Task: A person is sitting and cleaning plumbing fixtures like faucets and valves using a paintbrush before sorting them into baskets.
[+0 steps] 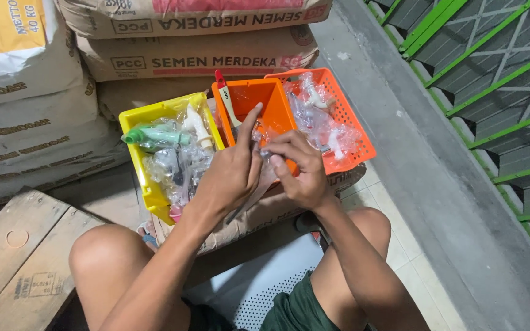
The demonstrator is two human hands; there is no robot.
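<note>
My left hand (231, 171) and my right hand (299, 168) meet over the front edge of an orange bin (259, 98), both pinching a small clear plastic packet (264, 153) between the fingertips. The left index finger points up toward the bin. A red-handled tool (225, 98) leans in the orange bin. To the left a yellow bin (148, 184) holds bagged parts, among them a green fitting (154, 136). An orange mesh basket (351, 122) on the right holds more clear bagged parts.
The bins rest on a brown sack (259, 214). Stacked cement sacks (197, 58) rise behind, and white sacks (26, 122) at left. A wooden pallet (19, 257) lies at lower left. A concrete ledge (437, 184) and a green metal grille (498, 79) run along the right. My knees frame the bottom.
</note>
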